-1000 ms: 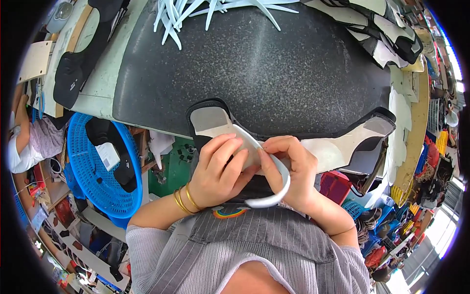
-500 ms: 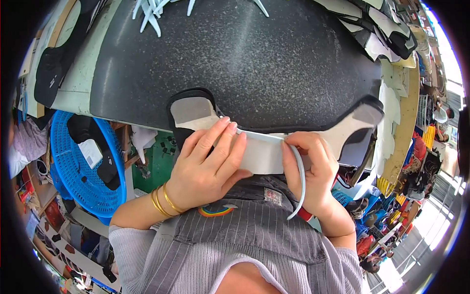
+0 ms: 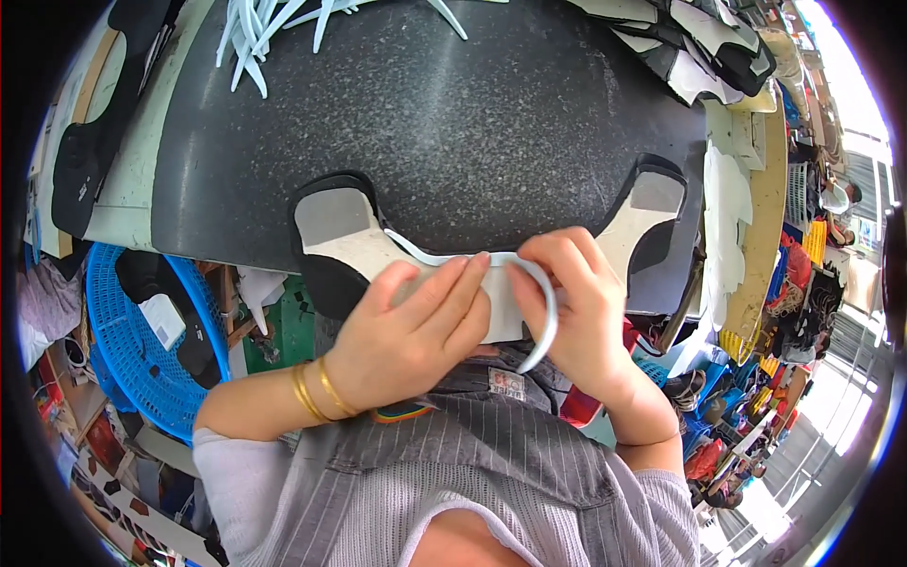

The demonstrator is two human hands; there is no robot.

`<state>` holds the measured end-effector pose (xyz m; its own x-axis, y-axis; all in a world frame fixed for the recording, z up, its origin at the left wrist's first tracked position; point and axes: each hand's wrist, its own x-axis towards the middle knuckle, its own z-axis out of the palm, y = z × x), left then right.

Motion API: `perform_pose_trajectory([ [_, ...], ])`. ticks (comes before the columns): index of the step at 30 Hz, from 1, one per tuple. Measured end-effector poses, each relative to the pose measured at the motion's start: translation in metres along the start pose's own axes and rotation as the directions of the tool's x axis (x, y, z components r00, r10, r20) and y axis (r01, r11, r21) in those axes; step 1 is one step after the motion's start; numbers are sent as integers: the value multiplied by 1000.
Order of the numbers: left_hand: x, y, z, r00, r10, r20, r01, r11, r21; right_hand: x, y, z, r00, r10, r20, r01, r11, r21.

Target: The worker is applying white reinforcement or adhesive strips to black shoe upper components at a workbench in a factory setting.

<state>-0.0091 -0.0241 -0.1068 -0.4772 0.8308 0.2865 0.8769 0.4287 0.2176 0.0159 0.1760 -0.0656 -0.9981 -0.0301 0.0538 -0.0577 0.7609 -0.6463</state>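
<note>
A curved padded piece [image 3: 354,246], beige with black edging and grey patches at its two raised ends, lies across the near table edge. Along its inner curve runs a narrow pale blue strip [image 3: 422,256], which looks soft and bendable. My left hand [image 3: 411,326] is closed over the middle of the piece, fingertips pressing the strip against the edge, its thumb mostly hidden underneath. Just to the right, my right hand [image 3: 581,307] pinches the strip between thumb and fingers. The strip's free end curls down below that hand, towards my apron.
Several loose pale blue strips [image 3: 248,47] lie at the far left of the black tabletop [image 3: 453,142]. Stacked black and beige pieces [image 3: 694,47] sit at the far right. A blue plastic basket [image 3: 104,326] stands below the table's left side, holding black pieces.
My left fingers have shifted right along the strip, baring more of it on the left. The right hand has turned slightly, and the strip's free end has swung left. The view has shifted.
</note>
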Motion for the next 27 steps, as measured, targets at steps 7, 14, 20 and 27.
perform_pose_trajectory([
  [7, 18, 25, -10, 991, -110, 81, 105, 992, 65, -22, 21, -19, 980, 139, -143, -114, 979, 167],
  [14, 33, 46, -4, 971, -228, 75, 214, 963, 166, -19, 29, -14, 962, 230, -149, -193, 955, 226],
  [20, 56, 58, 9, 977, -205, 60, 200, 977, 74, -8, 32, -15, 973, 217, -74, -209, 972, 104],
  [27, 73, 49, 1, 990, -90, 106, 101, 990, -101, -25, 61, -35, 959, 249, -136, -209, 943, 258],
])
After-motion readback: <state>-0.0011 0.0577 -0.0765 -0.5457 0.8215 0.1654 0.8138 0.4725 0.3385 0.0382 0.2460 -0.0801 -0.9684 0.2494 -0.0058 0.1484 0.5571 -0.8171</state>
